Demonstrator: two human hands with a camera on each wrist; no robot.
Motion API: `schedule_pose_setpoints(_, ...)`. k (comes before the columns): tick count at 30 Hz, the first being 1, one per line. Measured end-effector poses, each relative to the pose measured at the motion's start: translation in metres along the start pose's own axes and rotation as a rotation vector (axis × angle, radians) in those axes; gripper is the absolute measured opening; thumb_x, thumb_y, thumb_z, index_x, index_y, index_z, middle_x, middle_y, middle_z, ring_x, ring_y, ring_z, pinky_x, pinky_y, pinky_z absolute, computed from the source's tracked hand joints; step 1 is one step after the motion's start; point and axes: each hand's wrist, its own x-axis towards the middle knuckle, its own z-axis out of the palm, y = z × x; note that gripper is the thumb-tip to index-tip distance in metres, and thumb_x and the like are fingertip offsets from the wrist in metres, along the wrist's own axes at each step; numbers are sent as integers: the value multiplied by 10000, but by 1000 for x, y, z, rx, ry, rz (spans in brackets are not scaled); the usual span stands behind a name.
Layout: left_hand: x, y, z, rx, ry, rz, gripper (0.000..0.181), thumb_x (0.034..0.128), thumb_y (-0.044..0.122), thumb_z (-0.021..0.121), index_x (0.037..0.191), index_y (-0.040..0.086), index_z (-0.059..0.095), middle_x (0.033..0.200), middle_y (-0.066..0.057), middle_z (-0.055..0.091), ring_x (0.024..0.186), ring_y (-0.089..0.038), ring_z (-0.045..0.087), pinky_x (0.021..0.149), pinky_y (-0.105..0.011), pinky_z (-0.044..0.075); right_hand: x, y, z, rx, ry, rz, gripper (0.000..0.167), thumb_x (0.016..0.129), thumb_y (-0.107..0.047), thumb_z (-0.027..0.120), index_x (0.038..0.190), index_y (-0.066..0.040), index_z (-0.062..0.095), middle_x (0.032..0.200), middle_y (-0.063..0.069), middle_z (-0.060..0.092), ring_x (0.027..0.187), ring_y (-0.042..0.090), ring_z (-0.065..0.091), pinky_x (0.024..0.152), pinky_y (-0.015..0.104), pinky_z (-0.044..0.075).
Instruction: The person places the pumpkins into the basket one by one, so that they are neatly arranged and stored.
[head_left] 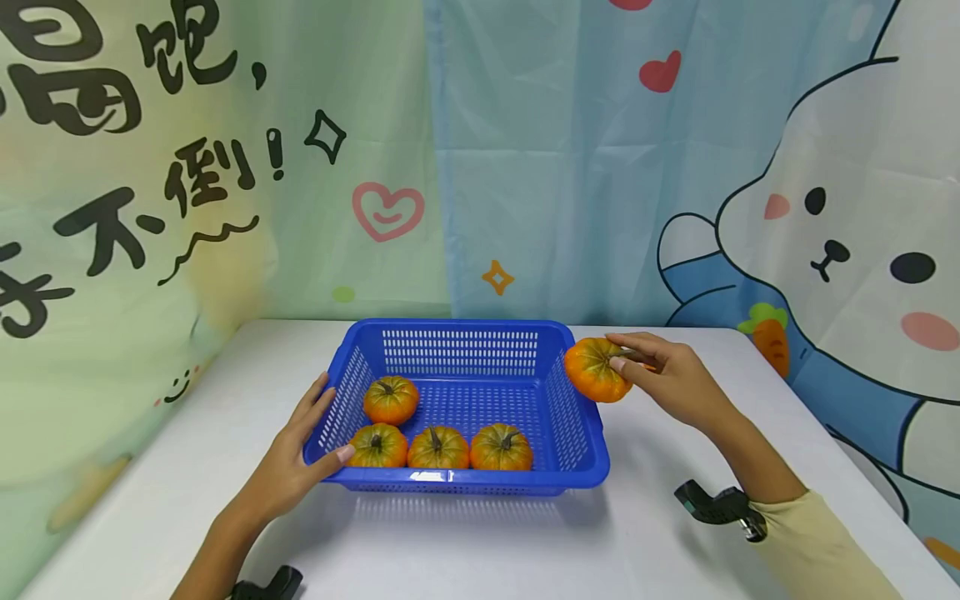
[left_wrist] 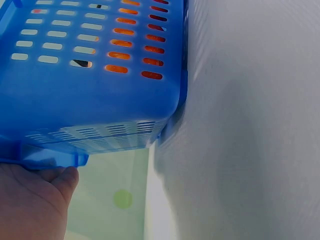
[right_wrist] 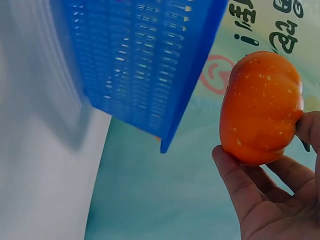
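A blue plastic basket [head_left: 495, 479] with slotted walls stands on the white table. Inside it, a pumpkin [head_left: 392, 400] sits behind a row of three more small orange pumpkins along the near wall. My left hand [head_left: 288, 462] holds the basket's left rim, thumb over the near corner; the left wrist view shows the hand [left_wrist: 35, 200] at the rim. Just outside the right rim, my right hand [head_left: 678, 379] pinches another pumpkin [head_left: 596, 371] near its stem, raised above the table. The right wrist view shows that pumpkin's smooth orange underside between thumb and fingers.
The white table [head_left: 450, 558] runs out on both sides of the basket. A printed curtain [head_left: 540, 167] with a cartoon bear and lettering hangs behind it. Black devices are strapped to both wrists, such as the right wrist camera [head_left: 720, 506].
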Motion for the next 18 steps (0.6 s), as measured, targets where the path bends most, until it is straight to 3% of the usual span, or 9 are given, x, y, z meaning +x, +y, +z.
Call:
schedule_pose_setpoints(8,-1,-1,1,3,4,-13,795,874,291,645,1505,-31,283,1611,-140,109,1391,-499,210,1007,-667,292,16,-15,6,9,-38,2,467,983,-284,590,1365,-17,552,1340,206,532,1184,428,547,844,446,527)
schedule_pose_setpoints(18,1,1,0,6,-1,-11,802,876,298,642,1510,-25,271,1616,-112,101,1396,-490,206,1013,-661,292,35,-24,12,49,-81,-58,467,985,-268,587,1365,0,544,1337,191,539,1188,423,548,855,447,525)
